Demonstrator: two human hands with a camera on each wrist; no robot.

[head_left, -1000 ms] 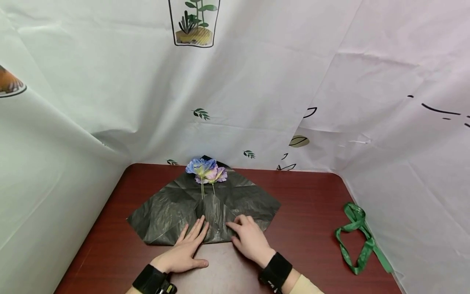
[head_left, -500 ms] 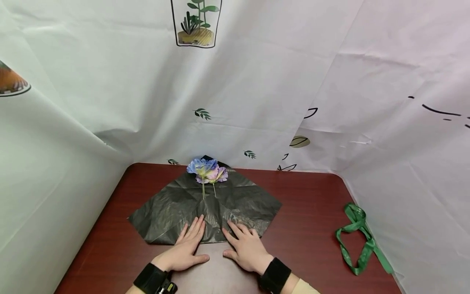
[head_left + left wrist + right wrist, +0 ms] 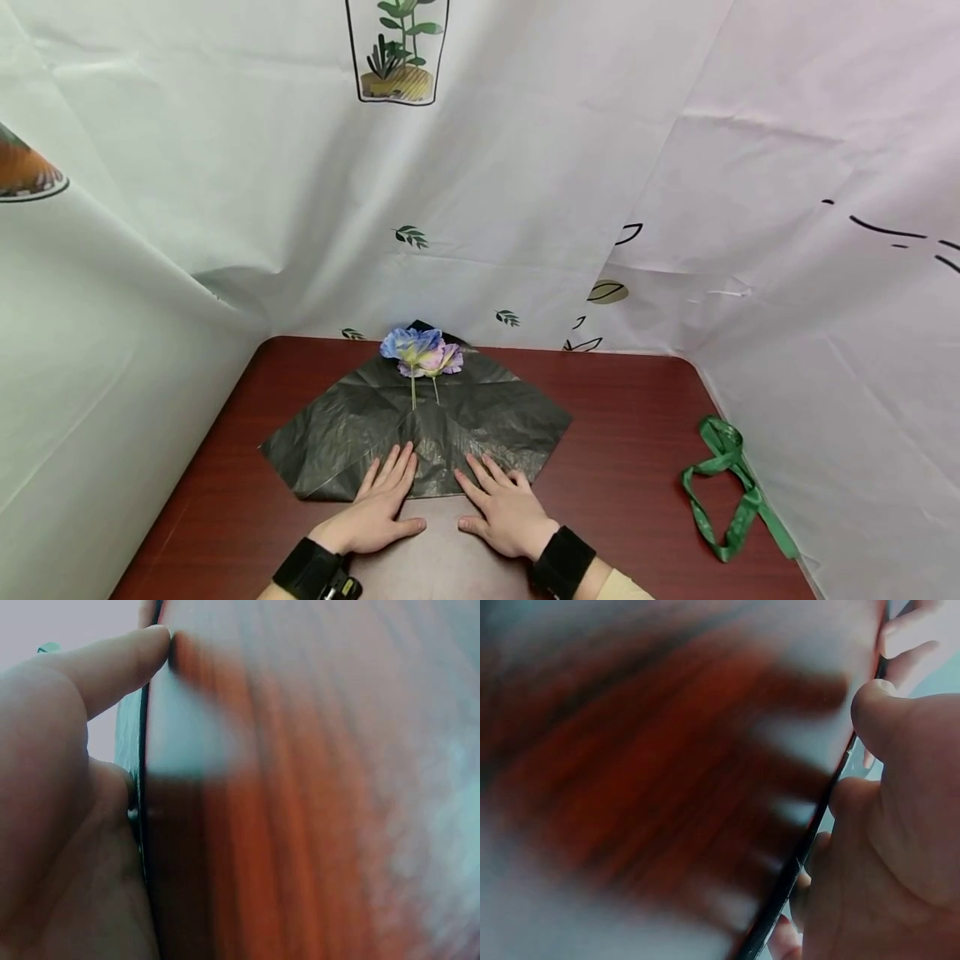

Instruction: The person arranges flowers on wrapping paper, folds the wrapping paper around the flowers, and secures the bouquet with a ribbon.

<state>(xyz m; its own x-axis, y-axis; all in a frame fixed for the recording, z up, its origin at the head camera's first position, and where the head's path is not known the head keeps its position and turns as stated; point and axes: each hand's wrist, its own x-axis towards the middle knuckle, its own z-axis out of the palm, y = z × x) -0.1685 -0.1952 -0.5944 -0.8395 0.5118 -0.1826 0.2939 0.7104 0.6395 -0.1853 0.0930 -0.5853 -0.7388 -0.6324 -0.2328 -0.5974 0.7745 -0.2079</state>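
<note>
Black wrapping paper point(image 3: 502, 400), creased and folded up along its near edge, lies on the table. Two artificial flowers, a blue flower point(image 3: 411, 344) and a pink-purple flower point(image 3: 438, 360), rest on it with their lower stems hidden under the fold. My left hand point(image 3: 378, 508) presses flat on the near left part of the fold, fingers straight, thumb out to the side. On the near right part rests my right hand point(image 3: 506, 512), its fingers spread. In both wrist views the paper's dark edge runs past the palm, and the fingertips are partly hidden.
A loosely looped green ribbon point(image 3: 738, 500) lies near the right edge of the reddish-brown table point(image 3: 622, 467). White printed cloth point(image 3: 510, 183) hangs behind the table and along both sides.
My right hand has gone from bent fingers at the fold's right side to spread fingers lying flat on it, and the fold looks smoother. The left hand stays almost where it was.
</note>
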